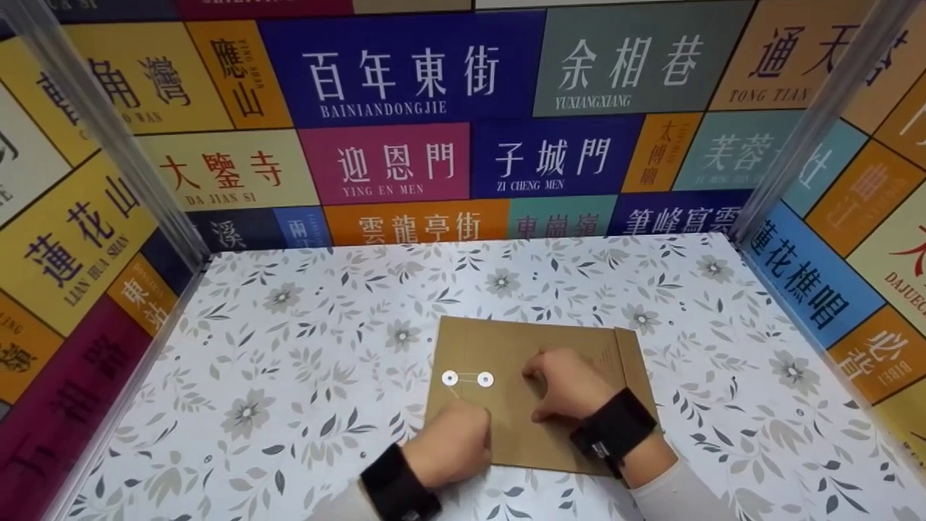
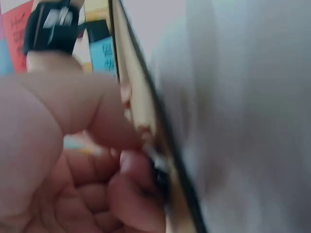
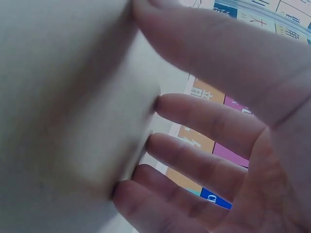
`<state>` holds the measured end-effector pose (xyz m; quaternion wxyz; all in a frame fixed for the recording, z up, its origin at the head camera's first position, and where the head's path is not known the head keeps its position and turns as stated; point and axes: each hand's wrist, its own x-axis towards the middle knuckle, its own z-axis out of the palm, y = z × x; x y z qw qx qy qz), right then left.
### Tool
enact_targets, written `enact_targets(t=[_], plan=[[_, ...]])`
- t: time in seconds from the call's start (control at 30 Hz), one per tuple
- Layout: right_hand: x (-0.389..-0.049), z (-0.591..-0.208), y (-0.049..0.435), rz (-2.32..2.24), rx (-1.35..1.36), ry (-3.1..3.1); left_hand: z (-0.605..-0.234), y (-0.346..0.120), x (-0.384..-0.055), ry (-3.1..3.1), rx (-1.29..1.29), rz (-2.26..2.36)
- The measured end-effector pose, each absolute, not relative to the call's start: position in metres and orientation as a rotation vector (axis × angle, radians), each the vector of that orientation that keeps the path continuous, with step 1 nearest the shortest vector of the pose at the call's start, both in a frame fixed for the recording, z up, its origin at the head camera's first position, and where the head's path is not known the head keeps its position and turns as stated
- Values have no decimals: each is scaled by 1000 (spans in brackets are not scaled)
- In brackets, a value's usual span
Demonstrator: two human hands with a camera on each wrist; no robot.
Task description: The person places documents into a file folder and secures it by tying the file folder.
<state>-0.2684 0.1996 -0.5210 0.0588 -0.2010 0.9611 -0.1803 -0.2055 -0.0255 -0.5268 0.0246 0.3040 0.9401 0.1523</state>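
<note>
A brown kraft envelope [image 1: 510, 412] lies flat on the flowered surface. Two white round buttons, a left one [image 1: 444, 378] and a right one [image 1: 491, 379], sit near its left side with thin string crossing between them. From the left button a length of string [image 1: 453, 392] runs down to my left hand [image 1: 456, 443], whose curled thumb and finger pinch it over the envelope's lower left part. My right hand [image 1: 575, 383] rests on the envelope's right half, its fingertips [image 3: 163, 103] touching the paper and the thumb spread apart, with nothing held.
The tabletop [image 1: 325, 347] has a white covering with grey leaves and flowers. Coloured panels with Chinese lettering [image 1: 401, 69] enclose the back and sides. Clear upright posts [image 1: 810, 123] stand at the back corners. A folded flap [image 1: 631, 362] edges the envelope's right side.
</note>
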Motion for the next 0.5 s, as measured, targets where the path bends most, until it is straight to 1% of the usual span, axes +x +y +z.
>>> enact_targets(t=[0.13, 0.23, 0.4, 0.5], plan=[[-269, -520, 205, -544, -758, 2894, -530, -8, -210, 2955, 842, 479], [-271, -517, 209, -543, -882, 2842, -534, 3, -220, 2975, 806, 441], [-274, -513, 216, -554, -892, 2760, -535, 23, -241, 3010, 751, 416], [-275, -513, 217, -573, -904, 2744, -537, 30, -248, 3036, 698, 427]])
